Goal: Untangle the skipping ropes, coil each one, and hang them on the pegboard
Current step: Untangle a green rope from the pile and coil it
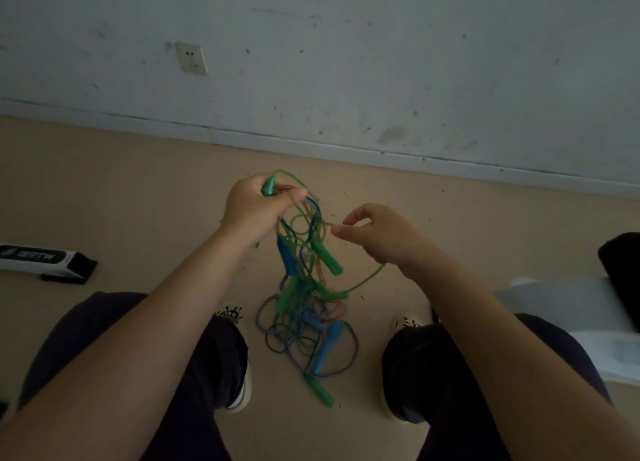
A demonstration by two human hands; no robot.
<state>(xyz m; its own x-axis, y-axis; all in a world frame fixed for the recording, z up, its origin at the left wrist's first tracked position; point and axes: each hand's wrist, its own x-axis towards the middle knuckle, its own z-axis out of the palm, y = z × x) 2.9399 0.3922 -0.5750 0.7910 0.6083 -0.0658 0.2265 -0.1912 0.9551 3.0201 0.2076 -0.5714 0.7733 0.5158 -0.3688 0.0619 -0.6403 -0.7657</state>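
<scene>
The left hand (254, 209) is curled round a green handle (268, 187), thumb pressed across it, with a green cord looping out over the top. The right hand (375, 232) pinches a strand of that green cord (367, 280) between thumb and forefinger, the other fingers loosely bent. Between and below the two hands hangs the tangle of skipping ropes (304, 287): green and blue cords, a second green handle (329, 259) and a dark blue handle (287, 259) dangling in it. Its lower part lies on the tan floor (104, 183) between the person's shoes, with a light blue handle (327, 346), another green handle (320, 393) and a braided blue-white cord (349, 363). Bare floor runs ahead to the wall's skirting; a black-and-white box (45, 261) lies far left
</scene>
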